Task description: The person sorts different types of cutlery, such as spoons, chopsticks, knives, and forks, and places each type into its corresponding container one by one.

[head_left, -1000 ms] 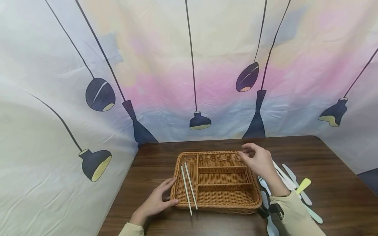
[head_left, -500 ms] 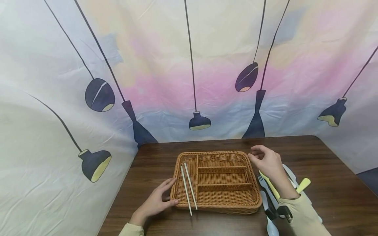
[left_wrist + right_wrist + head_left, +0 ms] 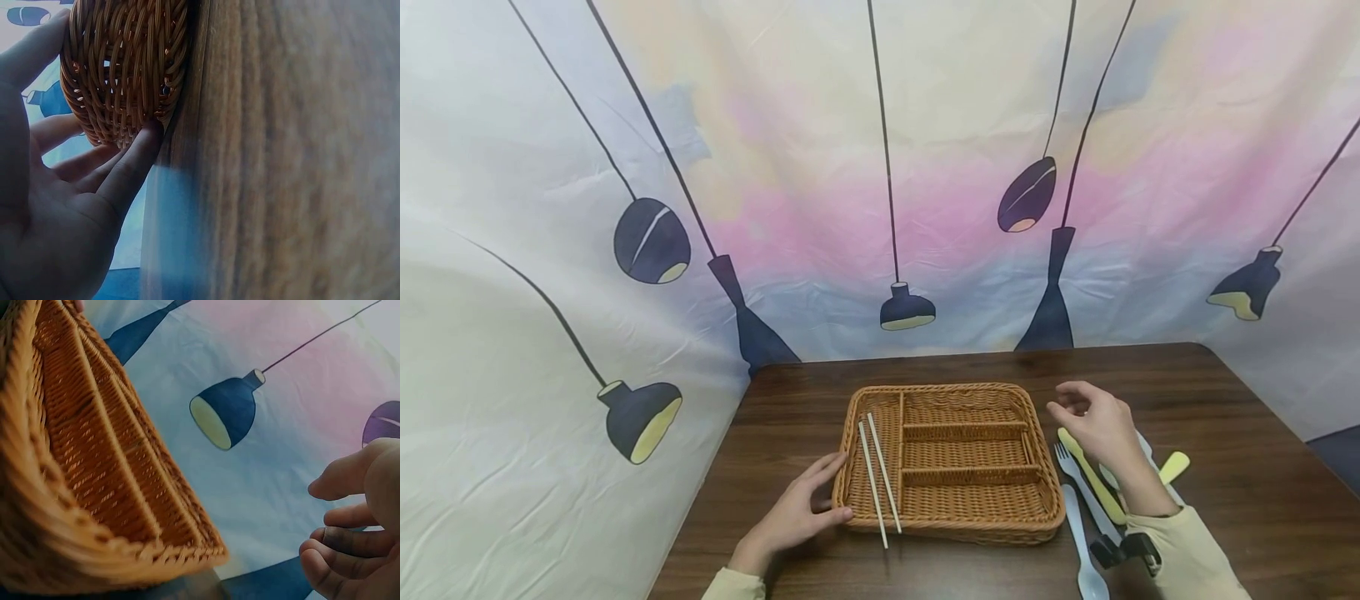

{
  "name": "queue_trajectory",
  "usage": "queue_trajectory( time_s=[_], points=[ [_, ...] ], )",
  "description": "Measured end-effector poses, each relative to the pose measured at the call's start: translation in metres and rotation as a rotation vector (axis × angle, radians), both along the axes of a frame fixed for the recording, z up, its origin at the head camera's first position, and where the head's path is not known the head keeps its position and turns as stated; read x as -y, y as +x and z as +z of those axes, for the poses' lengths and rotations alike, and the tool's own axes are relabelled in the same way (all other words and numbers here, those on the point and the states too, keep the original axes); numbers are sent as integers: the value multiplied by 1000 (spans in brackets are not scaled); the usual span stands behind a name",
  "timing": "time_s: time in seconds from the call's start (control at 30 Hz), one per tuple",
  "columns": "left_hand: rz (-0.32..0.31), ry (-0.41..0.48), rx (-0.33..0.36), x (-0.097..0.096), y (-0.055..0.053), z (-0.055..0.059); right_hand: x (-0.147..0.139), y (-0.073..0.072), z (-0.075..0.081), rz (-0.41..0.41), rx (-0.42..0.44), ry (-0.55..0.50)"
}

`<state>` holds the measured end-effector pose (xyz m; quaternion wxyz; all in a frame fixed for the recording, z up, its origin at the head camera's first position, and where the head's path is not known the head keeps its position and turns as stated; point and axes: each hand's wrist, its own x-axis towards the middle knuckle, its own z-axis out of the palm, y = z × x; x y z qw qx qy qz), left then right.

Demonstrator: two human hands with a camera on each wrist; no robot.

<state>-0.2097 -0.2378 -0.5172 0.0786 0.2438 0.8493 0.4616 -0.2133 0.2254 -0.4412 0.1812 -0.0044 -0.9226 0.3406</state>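
Note:
A brown wicker basket (image 3: 970,429) stands on the table, divided into a tall left compartment and three stacked ones on the right. Two pale chopsticks (image 3: 872,479) lie slanted in the left compartment, their near ends over the front rim. My left hand (image 3: 801,507) holds the basket's near left corner; the left wrist view shows its fingers against the weave (image 3: 125,69). Apart from the basket's right side, my right hand (image 3: 1101,425) hovers above the cutlery, fingers loosely curled around nothing. Beneath and beside it lie a yellow knife (image 3: 1092,477), a light fork (image 3: 1084,492) and a light spoon (image 3: 1084,550).
A yellow handle (image 3: 1175,467) and pale cutlery show partly from under the right forearm. The dark wooden table (image 3: 805,396) ends at a cloth backdrop (image 3: 820,208) printed with lamps.
My right hand has moved rightward, away from the basket's far right corner to over the cutlery, uncovering the yellow knife. The left hand, basket and chopsticks stay put.

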Motion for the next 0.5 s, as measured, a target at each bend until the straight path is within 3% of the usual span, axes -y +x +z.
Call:
queue_trajectory(
  time_s=[0.23,0.5],
  points=[
    [6,-2,-33,0,2,1,-10,2,-9,-2,140,49],
    [-1,-16,-38,1,0,3,-20,8,-22,3,194,79]
  ],
)
